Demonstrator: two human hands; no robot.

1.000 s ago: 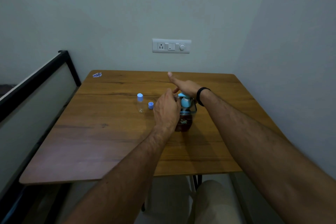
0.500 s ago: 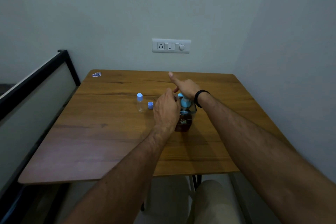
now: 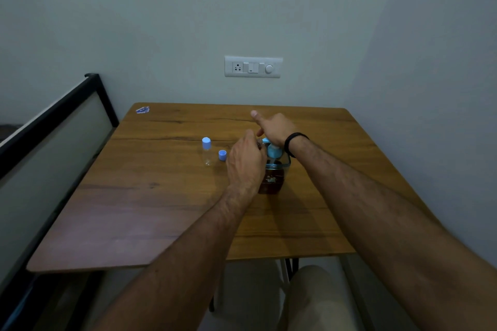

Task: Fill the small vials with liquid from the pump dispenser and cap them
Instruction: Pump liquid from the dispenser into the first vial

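Overhead, grey walls (image 3: 134, 21), switch plate (image 3: 253, 67); below, wooden table (image 3: 134, 196).

Dim, flat indoor light with a greenish-grey cast. Soft, diffuse shadows only: faint ones under the forearms on the tabletop (image 3: 161, 196), darker patch beside the pump dispenser (image 3: 273, 174). Pale violet sheen on the near-left tabletop, no hard glare. Strong wide-angle distortion: table edges bowed, forearms ballooned toward the bottom corners. Centre reasonably sharp, switch plate (image 3: 253, 67) legible. Slight softness on the hands (image 3: 246, 161), noise and smear in the dark lower-left corner.
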